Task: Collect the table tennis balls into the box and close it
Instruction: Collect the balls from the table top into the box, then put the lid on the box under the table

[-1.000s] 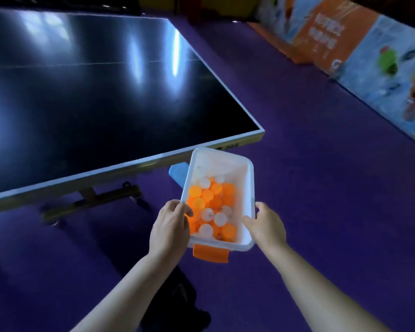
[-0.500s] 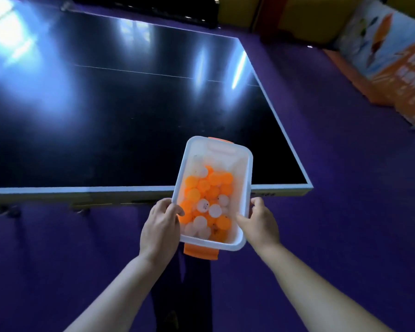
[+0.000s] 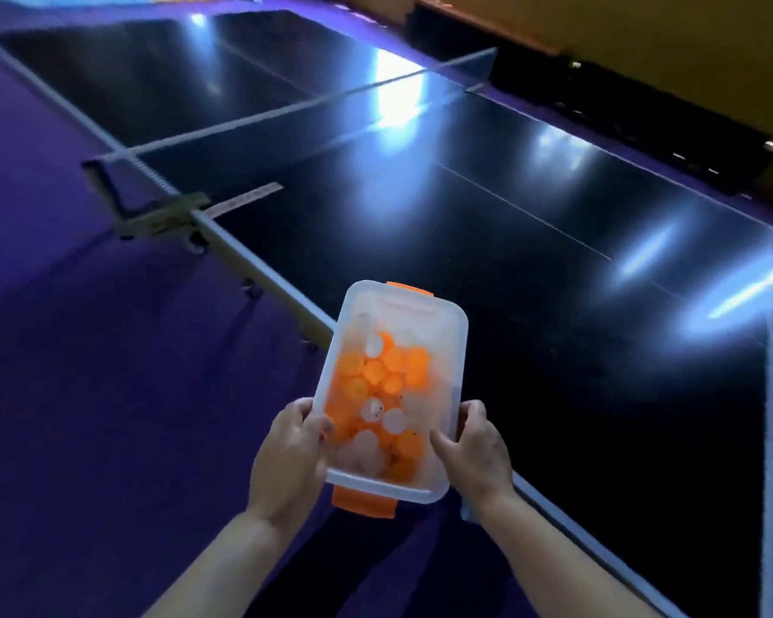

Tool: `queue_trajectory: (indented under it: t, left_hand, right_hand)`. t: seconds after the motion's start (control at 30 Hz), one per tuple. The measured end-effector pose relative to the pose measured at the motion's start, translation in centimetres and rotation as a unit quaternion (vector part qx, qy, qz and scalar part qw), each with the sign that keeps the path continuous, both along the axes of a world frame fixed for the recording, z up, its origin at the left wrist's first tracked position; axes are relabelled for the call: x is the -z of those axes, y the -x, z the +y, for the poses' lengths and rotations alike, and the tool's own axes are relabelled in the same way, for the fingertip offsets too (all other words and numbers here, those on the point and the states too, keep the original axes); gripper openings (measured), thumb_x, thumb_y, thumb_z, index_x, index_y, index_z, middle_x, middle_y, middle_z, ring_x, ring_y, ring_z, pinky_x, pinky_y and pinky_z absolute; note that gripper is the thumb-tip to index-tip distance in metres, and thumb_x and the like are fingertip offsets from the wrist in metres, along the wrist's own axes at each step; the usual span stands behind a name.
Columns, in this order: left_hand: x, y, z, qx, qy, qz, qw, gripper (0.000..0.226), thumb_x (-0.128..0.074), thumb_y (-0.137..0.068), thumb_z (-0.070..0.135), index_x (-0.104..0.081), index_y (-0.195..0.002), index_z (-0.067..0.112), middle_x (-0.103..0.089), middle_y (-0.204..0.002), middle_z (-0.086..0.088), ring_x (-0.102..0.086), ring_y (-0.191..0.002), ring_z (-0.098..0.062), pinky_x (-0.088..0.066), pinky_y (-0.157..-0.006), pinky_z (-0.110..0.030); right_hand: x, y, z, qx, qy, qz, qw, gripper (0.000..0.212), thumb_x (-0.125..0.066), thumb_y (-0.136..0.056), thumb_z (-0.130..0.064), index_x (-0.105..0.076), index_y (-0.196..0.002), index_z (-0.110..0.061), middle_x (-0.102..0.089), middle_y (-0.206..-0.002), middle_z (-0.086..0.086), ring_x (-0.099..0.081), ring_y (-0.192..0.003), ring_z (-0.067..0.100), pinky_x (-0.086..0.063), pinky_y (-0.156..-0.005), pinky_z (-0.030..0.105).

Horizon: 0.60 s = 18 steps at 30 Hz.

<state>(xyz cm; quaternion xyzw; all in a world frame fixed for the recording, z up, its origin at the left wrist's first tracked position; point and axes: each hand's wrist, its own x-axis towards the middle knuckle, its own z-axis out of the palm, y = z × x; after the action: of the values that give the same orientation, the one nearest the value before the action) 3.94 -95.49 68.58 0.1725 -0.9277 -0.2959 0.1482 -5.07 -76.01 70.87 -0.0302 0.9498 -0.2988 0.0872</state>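
A translucent white plastic box [image 3: 458,350] with orange clasps at both short ends is held in the air over the near edge of the table tennis table. Inside lie several orange and white table tennis balls [image 3: 382,394], heaped toward the near end. My left hand [image 3: 289,457] grips the box's left wall near the close corner. My right hand [image 3: 476,443] grips the right wall opposite it. The box has no lid on it, and no lid is in view.
The black table tennis table [image 3: 532,269] fills the middle and right, with its net [image 3: 286,111] and net post [image 3: 108,185] at the upper left. Purple floor [image 3: 86,394] lies to the left. A dark low barrier [image 3: 643,104] runs along the far right.
The view has swung left, so the net and the table's long side now show. The box stays in both hands and sits over the table's edge.
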Motion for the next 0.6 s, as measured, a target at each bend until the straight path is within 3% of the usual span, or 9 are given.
queue_trajectory:
  t: [0.1, 0.23, 0.4, 0.6]
  left_hand:
    - [1.6, -3.6, 1.9, -0.063, 0.006, 0.000, 0.998, 0.024, -0.072, -0.070, -0.005, -0.064, -0.081, 0.014, -0.060, -0.096, -0.001, -0.060, -0.083, -0.017, -0.042, -0.054, -0.013]
    - [3.0, -7.1, 3.2, -0.137, -0.010, -0.040, 0.990, 0.031, -0.075, -0.061, -0.010, -0.064, -0.078, 0.014, -0.059, -0.091, -0.002, -0.062, -0.079, -0.018, -0.044, -0.057, -0.013]
    - [6.4, -9.6, 1.7, -0.193, -0.015, -0.093, 0.977, 0.024, -0.067, -0.073, -0.006, -0.063, -0.084, 0.015, -0.058, -0.094, 0.000, -0.059, -0.080, -0.016, -0.041, -0.049, -0.016]
    - [16.0, -10.3, -0.4, -0.171, -0.020, -0.148, 0.974, 0.024, -0.070, -0.070, -0.003, -0.064, -0.084, 0.015, -0.058, -0.093, 0.000, -0.060, -0.079, -0.018, -0.040, -0.046, -0.018]
  right_hand:
    - [1.1, 0.3, -0.2, -0.086, -0.012, 0.005, 0.996, 0.025, -0.062, -0.084, -0.034, -0.043, -0.095, -0.024, -0.054, -0.076, -0.010, -0.057, -0.067, 0.008, -0.054, -0.058, 0.033]
    - [3.0, -0.6, -1.4, -0.166, -0.013, -0.024, 0.986, 0.021, -0.062, -0.084, -0.031, -0.045, -0.093, -0.024, -0.053, -0.074, -0.012, -0.053, -0.064, 0.005, -0.045, -0.055, 0.025]
    - [6.9, -2.2, -3.9, -0.190, -0.014, -0.078, 0.979, 0.023, -0.062, -0.082, -0.030, -0.045, -0.096, -0.023, -0.057, -0.075, -0.010, -0.057, -0.069, 0.011, -0.051, -0.062, 0.036]
    - [16.1, -2.5, -5.6, -0.203, -0.036, -0.091, 0.974, 0.024, -0.062, -0.085, -0.028, -0.045, -0.099, -0.018, -0.057, -0.079, -0.004, -0.057, -0.071, 0.018, -0.043, -0.059, 0.032]
